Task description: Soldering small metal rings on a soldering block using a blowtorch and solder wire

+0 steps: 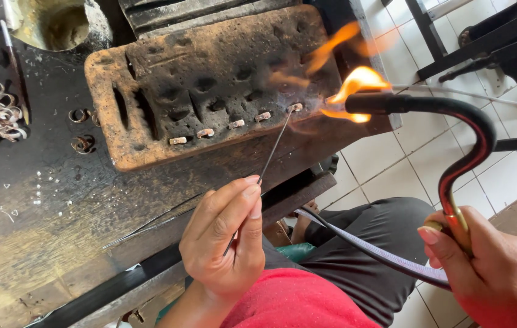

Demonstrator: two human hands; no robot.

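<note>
Head view: thin rod (273,149) is pinched in left hand (225,237), running up-right to 1 small piece (295,107); torch (453,133) is gripped by right hand (495,273), flame alongside.

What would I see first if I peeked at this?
The orange flame first, shooting from the curved torch in the right hand. It blows onto a scorched block at the top, where small metal pieces sit in a row. The left hand pokes a thin rod at the piece nearest the fire.
</note>
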